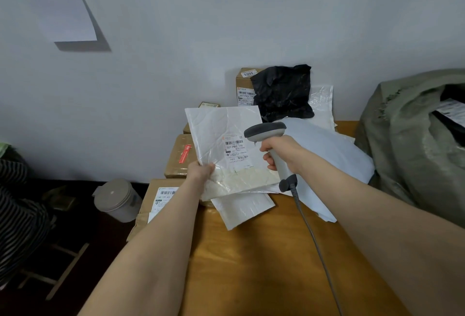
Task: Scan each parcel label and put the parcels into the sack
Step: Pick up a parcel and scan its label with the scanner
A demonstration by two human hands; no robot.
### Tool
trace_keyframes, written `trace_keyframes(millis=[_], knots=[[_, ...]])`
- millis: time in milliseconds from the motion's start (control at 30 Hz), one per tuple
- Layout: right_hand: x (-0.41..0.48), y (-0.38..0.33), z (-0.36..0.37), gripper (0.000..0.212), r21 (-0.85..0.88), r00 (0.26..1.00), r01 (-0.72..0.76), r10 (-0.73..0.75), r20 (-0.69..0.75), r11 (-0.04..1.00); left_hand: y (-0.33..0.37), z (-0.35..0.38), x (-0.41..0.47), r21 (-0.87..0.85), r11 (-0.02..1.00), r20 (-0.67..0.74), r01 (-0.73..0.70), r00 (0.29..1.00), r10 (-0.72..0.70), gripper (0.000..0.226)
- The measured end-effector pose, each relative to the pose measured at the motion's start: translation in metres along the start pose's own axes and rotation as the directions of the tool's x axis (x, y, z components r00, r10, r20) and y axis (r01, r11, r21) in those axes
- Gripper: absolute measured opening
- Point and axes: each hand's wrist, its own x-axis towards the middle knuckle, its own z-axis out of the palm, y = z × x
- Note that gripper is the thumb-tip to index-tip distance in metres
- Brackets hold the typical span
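Observation:
My left hand grips the lower left corner of a white padded mailer and holds it tilted up above the table. Its shipping label faces me. My right hand is closed around the handle of a grey barcode scanner, whose head points at the label from just to its right. The scanner's cable trails back over the table. The green woven sack stands open at the right, with a labelled parcel inside.
More white mailers lie on the wooden table. A black bag parcel and brown boxes are stacked against the wall. A grey bin and a stool stand on the floor at the left, beside a person in stripes.

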Motion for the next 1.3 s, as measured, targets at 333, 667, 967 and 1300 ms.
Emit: trace_keyframes(millis=[333, 667, 967, 1300], knots=[[0.005, 0.002, 0.002, 0.018, 0.015, 1.0, -0.003, 0.003, -0.018, 1.0, 0.002, -0.004, 0.001, -0.026, 1.0, 0.012, 0.005, 1.0, -0.004, 0.035], [0.025, 0.007, 0.006, 0.019, -0.018, 0.998, -0.024, 0.023, -0.064, 1.0, -0.004, -0.002, 0.005, -0.068, 0.997, 0.027, -0.023, 0.999, 0.024, 0.029], [0.029, 0.013, -0.056, 0.031, -0.084, 0.999, -0.011, 0.014, 0.03, 0.996, -0.015, 0.047, -0.046, -0.184, 0.981, -0.105, -0.062, 0.994, 0.043, 0.021], [-0.014, 0.036, -0.15, 0.022, -0.077, 0.994, -0.025, 0.033, 0.106, 0.997, -0.037, 0.12, -0.144, -0.208, 0.976, -0.247, -0.063, 0.969, 0.01, 0.029]])
